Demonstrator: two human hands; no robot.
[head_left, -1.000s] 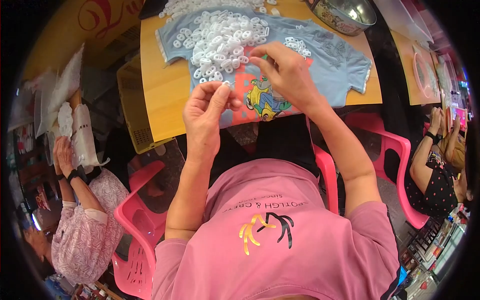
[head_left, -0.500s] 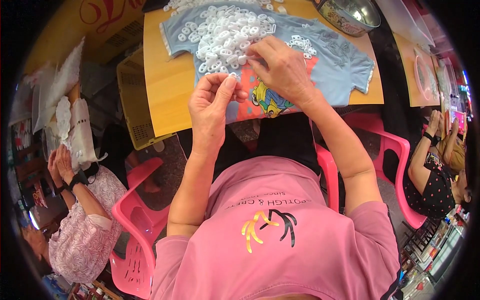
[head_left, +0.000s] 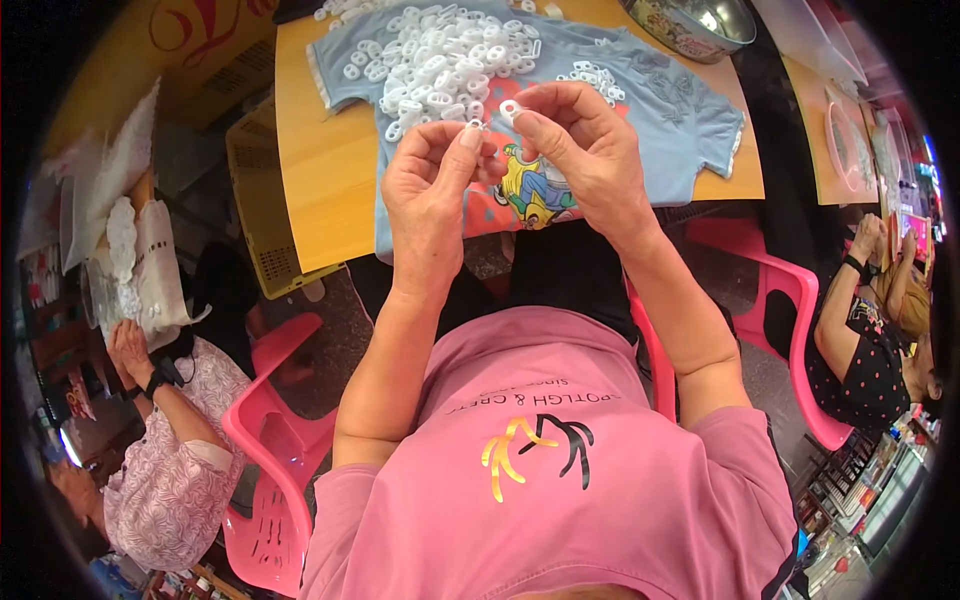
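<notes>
My left hand [head_left: 437, 170] pinches a small white plastic piece [head_left: 475, 125] between thumb and forefinger. Close beside it, my right hand [head_left: 585, 150] grips another small white oval piece [head_left: 510, 110], whose hole shows. The two pieces are a short gap apart. Under and beyond my hands lies a light blue T-shirt [head_left: 670, 150] with a cartoon print, spread on the table. A large heap of white oval plastic pieces [head_left: 440, 60] rests on the shirt just past my left hand. A smaller cluster of white pieces [head_left: 595, 80] lies beyond my right hand.
The shirt covers much of a yellow-brown table [head_left: 325, 180]. At the far right corner stands a round metal tin [head_left: 700, 30]. A yellow plastic crate [head_left: 262, 200] sits left of the table. Pink chairs [head_left: 280, 440] stand at both sides, with people seated left and right.
My right hand has drawn back from the edge of the heap toward my left hand, now with a white piece in its fingertips. My left hand keeps its pinch.
</notes>
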